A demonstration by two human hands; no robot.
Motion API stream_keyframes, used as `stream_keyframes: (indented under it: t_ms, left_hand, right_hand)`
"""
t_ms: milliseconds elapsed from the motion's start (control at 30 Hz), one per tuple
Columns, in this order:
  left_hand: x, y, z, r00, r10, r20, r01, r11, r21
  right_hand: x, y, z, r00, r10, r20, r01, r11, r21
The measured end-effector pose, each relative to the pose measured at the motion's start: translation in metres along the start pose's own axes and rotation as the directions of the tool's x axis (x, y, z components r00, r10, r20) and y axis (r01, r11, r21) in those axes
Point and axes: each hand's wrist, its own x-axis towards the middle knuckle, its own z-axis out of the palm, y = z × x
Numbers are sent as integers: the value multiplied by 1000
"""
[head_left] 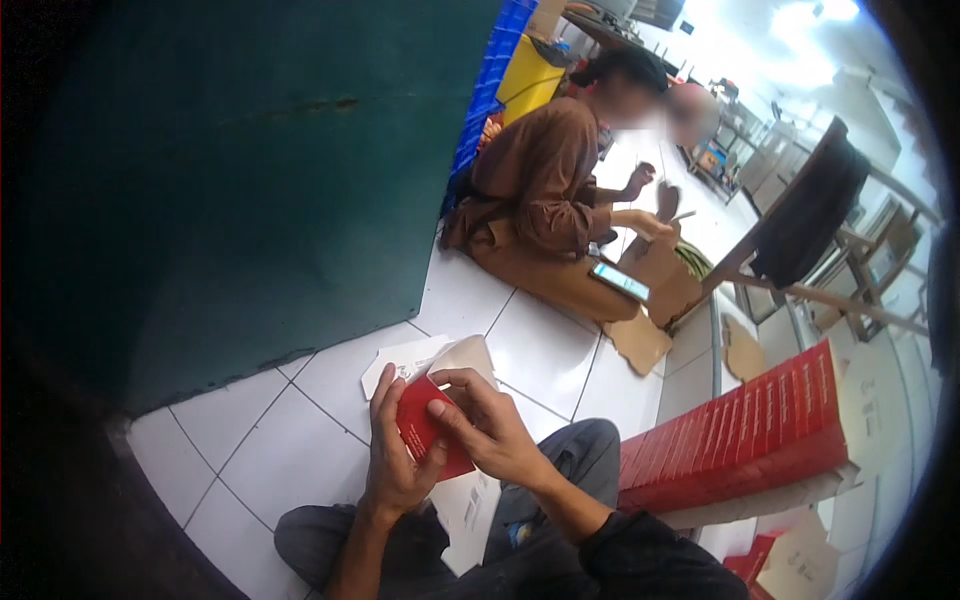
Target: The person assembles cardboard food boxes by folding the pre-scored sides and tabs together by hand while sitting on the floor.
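Above my crossed legs I hold a red and white folding carton (419,418), its white flaps spreading out above and below the red panel. My left hand (398,462) grips it along the left edge, the thumb pressed on the red face. On the other side my right hand (492,432) has its thumb on the red panel and its fingers bent over the upper edge. Behind the hands, a flat white printed card piece (395,362) shows near the floor; whether it belongs to the carton I cannot tell.
A long row of red cartons (740,430) stands at my right, with loose red and white carton pieces (795,560) below. A dark green panel (250,200) rises at left. Ahead, a person in brown (545,180) sits on the tiled floor (550,350) near cardboard sheets (640,340).
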Motion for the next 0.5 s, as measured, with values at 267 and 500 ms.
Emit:
stream_keyframes:
  t_ms: [267, 500]
  left_hand:
    - [-11, 6, 7, 990, -91, 105, 102, 990, -102]
    - [-14, -2, 13, 992, -80, 96, 85, 995, -46]
  right_hand:
    - [-29, 4, 13, 989, 53, -140, -23, 978, 209]
    - [-37, -1, 18, 971, 64, -229, -26, 986, 164]
